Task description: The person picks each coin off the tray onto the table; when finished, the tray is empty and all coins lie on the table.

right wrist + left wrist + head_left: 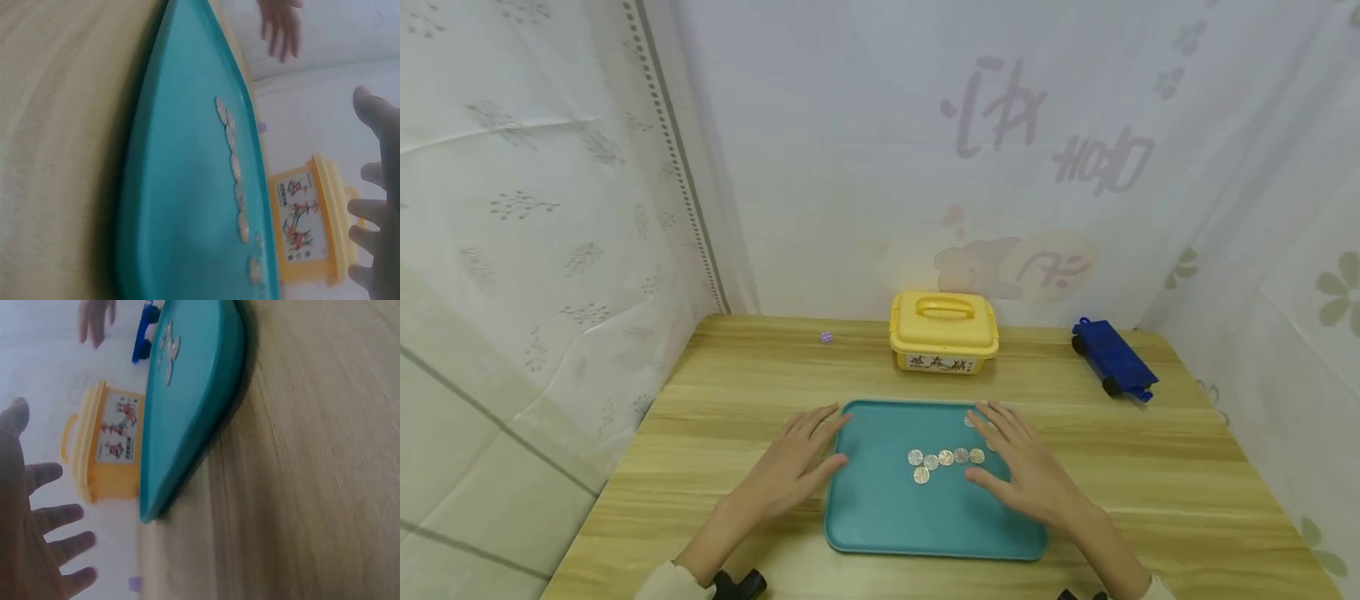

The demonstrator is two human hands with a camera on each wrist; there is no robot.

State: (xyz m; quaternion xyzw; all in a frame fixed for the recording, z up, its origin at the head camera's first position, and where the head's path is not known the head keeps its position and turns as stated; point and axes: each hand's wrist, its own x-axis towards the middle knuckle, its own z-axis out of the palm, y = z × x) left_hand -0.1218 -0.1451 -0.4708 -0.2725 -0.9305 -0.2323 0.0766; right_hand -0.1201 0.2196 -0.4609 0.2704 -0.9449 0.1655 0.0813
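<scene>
A teal tray lies on the wooden table, with several round metallic coins on it, most in a short row and a few at the upper right. My left hand hovers by the tray's left edge, fingers spread and holding nothing. Over the right part of the tray is my right hand, also spread, partly covering coins in the head view. Both wrist views show bare fingers, the left hand and the right hand each raised above the tray's level.
Behind the tray stands a yellow lidded box with a handle and a picture label. A blue toy wagon with black wheels sits at the back right. A small purple cube lies at the back left. Patterned curtains surround the table.
</scene>
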